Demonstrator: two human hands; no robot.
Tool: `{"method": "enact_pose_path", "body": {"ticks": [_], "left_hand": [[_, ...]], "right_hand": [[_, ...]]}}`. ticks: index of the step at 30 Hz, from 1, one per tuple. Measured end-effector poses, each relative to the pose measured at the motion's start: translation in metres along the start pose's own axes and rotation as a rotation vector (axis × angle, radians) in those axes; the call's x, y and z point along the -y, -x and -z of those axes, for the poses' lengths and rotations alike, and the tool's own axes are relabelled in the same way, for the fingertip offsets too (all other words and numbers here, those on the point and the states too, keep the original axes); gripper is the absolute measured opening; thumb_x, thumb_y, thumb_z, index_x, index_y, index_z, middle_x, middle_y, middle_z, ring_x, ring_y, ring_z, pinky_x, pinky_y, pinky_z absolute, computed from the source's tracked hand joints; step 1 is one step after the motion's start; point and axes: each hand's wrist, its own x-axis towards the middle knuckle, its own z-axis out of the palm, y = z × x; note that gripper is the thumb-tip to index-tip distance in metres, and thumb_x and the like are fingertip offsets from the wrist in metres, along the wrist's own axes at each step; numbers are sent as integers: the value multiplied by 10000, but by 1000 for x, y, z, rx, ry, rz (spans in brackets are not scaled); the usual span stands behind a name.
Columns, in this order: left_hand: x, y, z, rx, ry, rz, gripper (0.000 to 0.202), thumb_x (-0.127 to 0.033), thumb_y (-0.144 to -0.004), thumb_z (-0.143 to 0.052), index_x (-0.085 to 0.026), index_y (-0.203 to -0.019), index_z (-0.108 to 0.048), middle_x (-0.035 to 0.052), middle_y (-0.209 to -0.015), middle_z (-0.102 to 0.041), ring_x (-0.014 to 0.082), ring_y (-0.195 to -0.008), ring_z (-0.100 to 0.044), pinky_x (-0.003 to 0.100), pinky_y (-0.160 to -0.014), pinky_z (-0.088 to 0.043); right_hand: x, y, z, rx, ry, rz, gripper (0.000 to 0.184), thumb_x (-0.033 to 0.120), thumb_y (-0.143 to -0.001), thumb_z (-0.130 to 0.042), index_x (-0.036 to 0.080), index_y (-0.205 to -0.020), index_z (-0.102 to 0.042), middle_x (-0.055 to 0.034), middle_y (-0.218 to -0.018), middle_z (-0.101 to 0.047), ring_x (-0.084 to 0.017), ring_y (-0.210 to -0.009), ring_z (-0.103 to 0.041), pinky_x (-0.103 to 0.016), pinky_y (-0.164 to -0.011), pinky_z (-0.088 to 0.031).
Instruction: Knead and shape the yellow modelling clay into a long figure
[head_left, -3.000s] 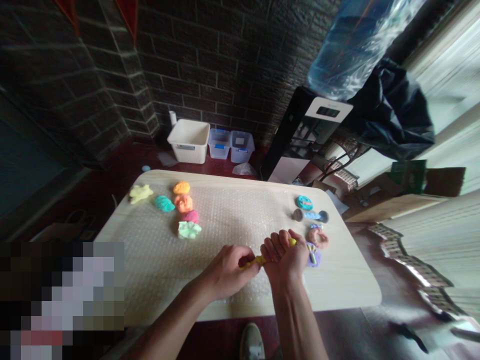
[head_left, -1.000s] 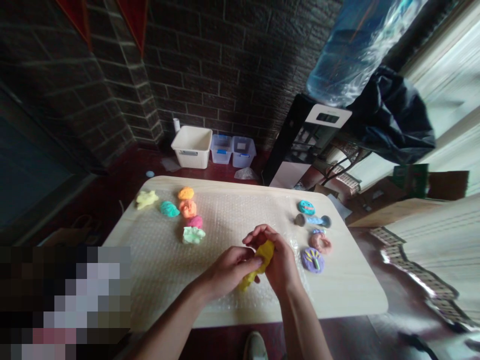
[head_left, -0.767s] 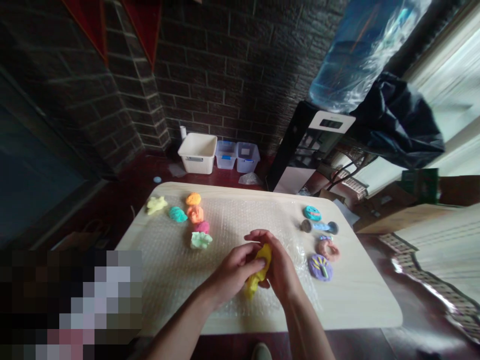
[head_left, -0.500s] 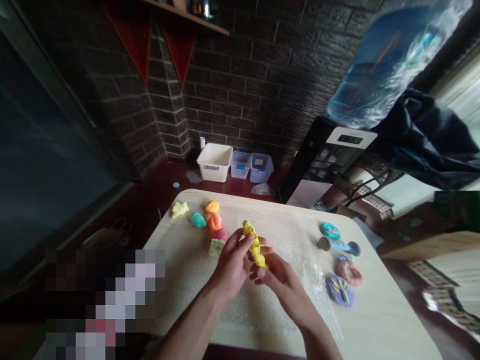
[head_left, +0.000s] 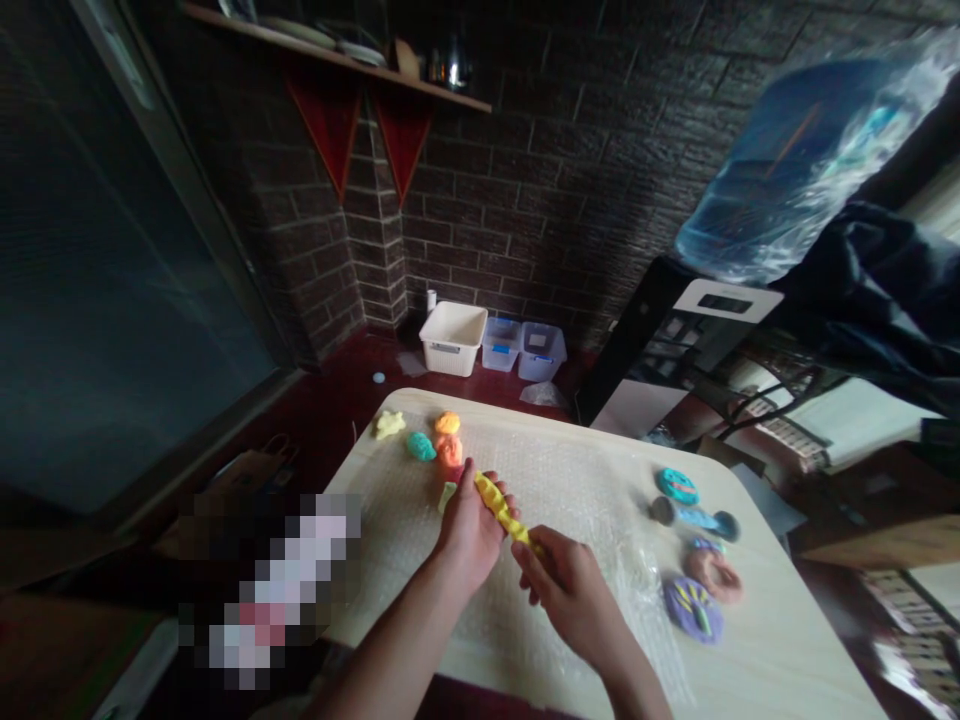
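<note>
A yellow clay strip (head_left: 501,510) is held just above the counter (head_left: 757,650), stretched between both hands. Its long axis runs on a diagonal. The far-left end is pinched in the left hand (head_left: 466,532), and the near-right end is gripped in the closed right hand (head_left: 571,592).
</note>
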Motion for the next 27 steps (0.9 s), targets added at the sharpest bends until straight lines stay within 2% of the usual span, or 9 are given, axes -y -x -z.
{"method": "enact_pose_path", "body": {"ticks": [3,6,9,13,16,19,27], "left_hand": [[1,-5,-3,-84,-17,-51,422,-438,-1079,-442,-201,-732,-483,-38,-547,-483,110,-402,-435,236,-449,-362],[-4,-10,-1,-128,-14,-57,437,-437,-1071,-407,-213,-697,-432,-62,-502,-408,93,-352,-350,222,-416,-264],[-10,-14,4,-119,-13,-11,434,-373,-1061,-389,-216,-657,-359,-75,-484,-343,80,-339,-322,209,-406,-215],[-15,-20,5,-41,-26,98,443,-345,-1056,-392,-210,-635,-357,-84,-487,-329,62,-333,-309,196,-400,-195],[-13,-22,2,39,-39,138,486,-409,-1058,-399,-197,-621,-381,-86,-482,-310,55,-336,-284,195,-400,-162],[-10,-21,0,99,-61,170,544,-464,-1058,-378,-199,-583,-343,-85,-465,-259,54,-339,-224,199,-406,-110],[-2,-16,2,122,-108,196,635,-577,-1028,-414,-219,-536,-233,-87,-432,-163,62,-353,-105,221,-407,-51]], "right_hand": [[7,-1,-9,-58,239,64,307,399,-1063,-511,208,-835,-588,-41,-690,-695,-187,-597,-648,-268,-561,-364],[11,-1,-17,-66,404,84,153,277,-1016,-539,210,-897,-610,-58,-742,-734,-211,-633,-683,-286,-585,-338],[12,1,-17,-34,464,84,65,262,-952,-596,210,-946,-634,-58,-768,-745,-223,-651,-698,-291,-599,-363],[8,2,-5,-35,351,58,189,349,-958,-600,207,-1059,-672,-43,-779,-744,-215,-654,-694,-295,-615,-449],[5,1,3,-72,247,46,270,418,-977,-595,205,-1116,-684,-46,-799,-750,-211,-679,-701,-290,-605,-495],[5,-1,7,-86,184,45,314,464,-992,-584,197,-1113,-697,-57,-799,-755,-206,-663,-695,-279,-565,-507],[3,-1,9,-139,109,61,356,503,-1000,-594,182,-1108,-703,-66,-790,-752,-203,-661,-704,-243,-470,-486]]}}
